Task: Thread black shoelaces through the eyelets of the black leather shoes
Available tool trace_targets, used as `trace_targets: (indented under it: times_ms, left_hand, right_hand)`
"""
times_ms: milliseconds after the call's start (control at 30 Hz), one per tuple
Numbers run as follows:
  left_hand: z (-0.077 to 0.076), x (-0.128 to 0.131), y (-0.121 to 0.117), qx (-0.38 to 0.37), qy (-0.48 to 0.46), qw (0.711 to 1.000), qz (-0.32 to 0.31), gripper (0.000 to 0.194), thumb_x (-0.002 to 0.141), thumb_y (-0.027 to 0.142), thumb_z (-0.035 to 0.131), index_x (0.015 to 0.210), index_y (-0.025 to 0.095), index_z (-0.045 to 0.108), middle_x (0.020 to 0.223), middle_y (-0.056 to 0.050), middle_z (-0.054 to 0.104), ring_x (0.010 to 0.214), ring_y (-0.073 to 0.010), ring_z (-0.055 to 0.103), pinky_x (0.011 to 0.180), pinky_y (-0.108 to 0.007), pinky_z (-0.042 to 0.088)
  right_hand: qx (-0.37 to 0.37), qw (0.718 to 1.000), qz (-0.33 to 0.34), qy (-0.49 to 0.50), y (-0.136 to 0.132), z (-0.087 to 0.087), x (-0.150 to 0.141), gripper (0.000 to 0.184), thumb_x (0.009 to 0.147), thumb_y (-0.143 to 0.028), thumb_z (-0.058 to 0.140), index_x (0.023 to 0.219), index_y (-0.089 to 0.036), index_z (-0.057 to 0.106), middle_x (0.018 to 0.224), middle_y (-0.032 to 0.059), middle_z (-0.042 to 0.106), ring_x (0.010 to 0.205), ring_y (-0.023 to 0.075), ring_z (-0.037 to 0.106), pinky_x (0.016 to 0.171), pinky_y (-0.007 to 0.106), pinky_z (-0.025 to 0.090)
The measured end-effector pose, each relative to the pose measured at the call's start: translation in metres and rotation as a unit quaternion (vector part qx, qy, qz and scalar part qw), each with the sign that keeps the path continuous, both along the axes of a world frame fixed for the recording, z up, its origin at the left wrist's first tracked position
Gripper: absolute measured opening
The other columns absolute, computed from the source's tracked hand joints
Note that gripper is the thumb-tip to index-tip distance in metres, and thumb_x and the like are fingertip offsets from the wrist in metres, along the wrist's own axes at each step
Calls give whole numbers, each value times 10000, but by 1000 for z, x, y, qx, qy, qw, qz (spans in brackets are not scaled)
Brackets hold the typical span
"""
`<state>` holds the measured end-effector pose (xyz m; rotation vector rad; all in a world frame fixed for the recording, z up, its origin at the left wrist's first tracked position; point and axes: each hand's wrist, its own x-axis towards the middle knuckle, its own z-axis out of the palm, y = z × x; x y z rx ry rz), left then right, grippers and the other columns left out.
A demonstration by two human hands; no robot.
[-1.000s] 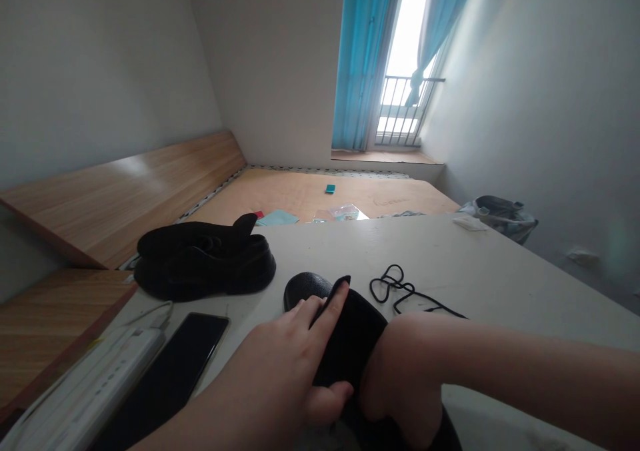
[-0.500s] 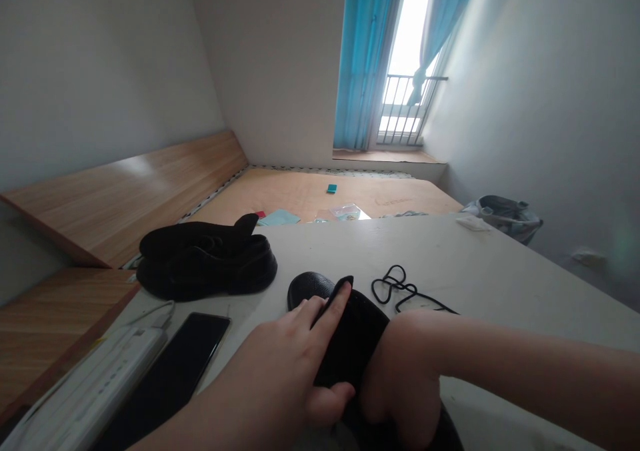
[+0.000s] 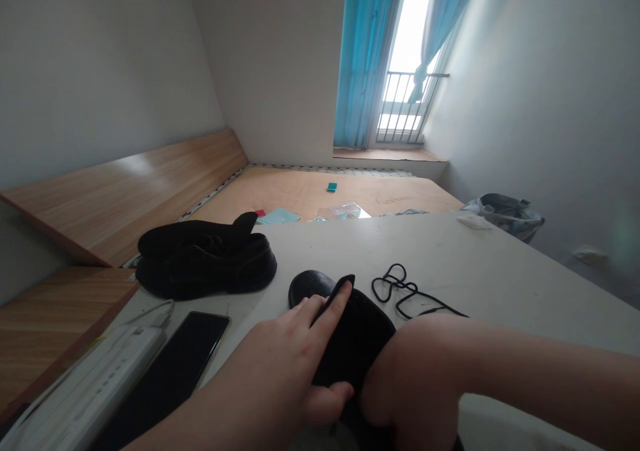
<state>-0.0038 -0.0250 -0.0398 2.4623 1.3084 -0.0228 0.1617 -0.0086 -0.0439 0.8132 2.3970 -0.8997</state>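
A black shoe lies lengthwise on the white table, its rounded toe pointing away from me. My left hand is closed over its left side, with the index finger stretched along the raised tongue and the thumb apart below. At the near end, my right hand is bent sharply down onto the shoe. Its fingers curl under and are mostly hidden, so their exact hold does not show. A loose black shoelace lies in loops just past my right forearm, which hides one end.
Another black shoe rests at the left with a black insole on top. Nearer are a phone and a white power strip with a cable. Behind the white table stands a bed board; a lined bin is at right.
My right hand and forearm have shifted slightly to the right and down, showing a little more of the shoe's right edge and the lace. My left hand stays in place.
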Motion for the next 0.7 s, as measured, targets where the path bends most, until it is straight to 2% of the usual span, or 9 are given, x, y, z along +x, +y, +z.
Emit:
trace_targets:
  times_ms: [67,100,167,233,300,367,533,600,700]
  left_hand:
    - [-3,-1,0,9,-4,1000,-3,918,790,297,652,1560,207,162,1481,-205,458,1249,-366,559,957,-468,507]
    - [-5,-1,0,13,-6,1000,-4,919,785,294,649,1560,204,163,1477,-206,461,1251,-367,556,955,-472,508]
    - [-8,-2,0,16,-8,1000,-8,939,763,284,650,1561,198,163,1447,-202,495,1235,-366,568,940,-474,518]
    - [-9,-1,1,16,-13,1000,-11,956,750,274,651,1562,196,153,1425,-189,517,1216,-357,580,933,-468,525]
    - [-7,0,1,12,-17,1000,-12,937,756,276,651,1559,202,175,1433,-177,510,1209,-353,584,939,-471,523]
    - [-5,1,2,6,-11,1000,-5,910,763,285,655,1553,205,210,1463,-178,478,1218,-360,575,950,-485,516]
    - [-4,3,3,-1,-16,1000,-2,910,769,283,645,1556,208,194,1488,-179,450,1281,-351,528,996,-480,488]
    - [-6,2,2,10,-24,1000,-4,914,766,281,643,1557,223,189,1485,-167,460,1267,-349,543,985,-470,499]
    - [-10,0,2,18,-28,999,-1,933,753,291,653,1558,247,184,1490,-151,464,1272,-360,537,975,-472,508]
  right_hand:
    - [37,997,47,-44,-9,17,5,542,583,-41,695,313,-203,254,277,-72,308,244,67,255,293,244,238]
    - [75,996,32,-38,-12,27,8,460,644,-65,675,370,-200,332,331,-62,374,277,72,270,309,248,223]
    - [120,991,-43,25,-16,45,16,174,777,-126,609,618,-196,594,544,-21,593,406,102,446,382,246,283]
    - [109,980,-121,116,-16,56,25,167,877,-183,530,916,-234,684,791,2,704,618,134,600,501,246,386]
    - [86,957,-191,201,-13,56,32,214,923,-222,494,1009,-279,682,893,-21,720,748,140,638,614,247,449]
    - [77,934,-245,248,-11,50,38,207,932,-220,489,992,-284,676,904,-40,721,787,131,639,685,247,474]
    - [57,909,-284,298,-11,35,51,193,921,-198,489,921,-240,677,815,-20,698,766,133,635,703,256,489]
    - [85,884,-301,347,-6,35,59,193,932,-250,484,908,-228,674,779,-3,670,734,141,621,665,259,491]
    - [198,849,-341,353,12,32,75,246,942,-369,460,933,-220,656,799,28,651,733,171,604,639,290,485]
